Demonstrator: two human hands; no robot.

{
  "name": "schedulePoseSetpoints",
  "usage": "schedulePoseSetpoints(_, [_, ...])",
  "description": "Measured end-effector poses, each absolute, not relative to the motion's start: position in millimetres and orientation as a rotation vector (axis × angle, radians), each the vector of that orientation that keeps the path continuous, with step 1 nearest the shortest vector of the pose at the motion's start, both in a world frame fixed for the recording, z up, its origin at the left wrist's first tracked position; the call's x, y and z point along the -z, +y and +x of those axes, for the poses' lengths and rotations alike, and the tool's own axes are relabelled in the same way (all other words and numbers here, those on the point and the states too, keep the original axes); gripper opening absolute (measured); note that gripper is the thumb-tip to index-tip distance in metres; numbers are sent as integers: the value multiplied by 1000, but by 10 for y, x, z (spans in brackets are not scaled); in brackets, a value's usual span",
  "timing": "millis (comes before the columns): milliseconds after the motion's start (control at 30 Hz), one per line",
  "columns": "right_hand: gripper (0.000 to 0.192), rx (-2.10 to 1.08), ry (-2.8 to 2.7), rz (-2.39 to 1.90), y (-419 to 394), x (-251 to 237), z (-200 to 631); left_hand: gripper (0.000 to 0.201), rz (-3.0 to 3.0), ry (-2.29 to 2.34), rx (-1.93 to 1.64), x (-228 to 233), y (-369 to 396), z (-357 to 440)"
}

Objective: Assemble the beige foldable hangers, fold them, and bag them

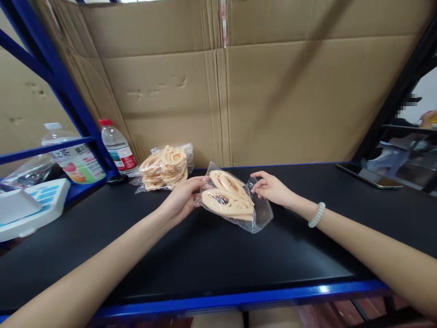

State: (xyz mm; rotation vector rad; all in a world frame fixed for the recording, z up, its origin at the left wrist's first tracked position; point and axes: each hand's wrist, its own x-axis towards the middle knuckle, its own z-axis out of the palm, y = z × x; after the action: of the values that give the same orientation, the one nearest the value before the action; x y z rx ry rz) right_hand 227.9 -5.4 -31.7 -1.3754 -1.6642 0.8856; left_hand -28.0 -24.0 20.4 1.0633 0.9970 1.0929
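The left hand (182, 200) and right hand (271, 187) each pinched an end of a clear bag (234, 200) of peach plastic pieces, mid-frame above the black table (218, 255). More filled bags (165, 167) lay just upper left.

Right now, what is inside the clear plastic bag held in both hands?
The clear plastic bag holds flat peach-coloured plastic pieces with cut-out loops, stacked. How many lie underneath is hidden. Left hand and right hand grip its edges.
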Motion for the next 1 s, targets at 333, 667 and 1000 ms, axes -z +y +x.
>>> schedulePoseSetpoints(333, [25,-199,-1988,-1070,-249,110,2214,9,1185,933,-1155,-212,-257,-284])
schedulePoseSetpoints(667, [24,-572,-1938,-1252,-206,241,2211,10,1265,895,-1260,-534,-112,-34])
schedulePoseSetpoints(1000, [57,-669,-1794,-1302,-160,260,2233,20,1305,941,-1184,-988,143,551])
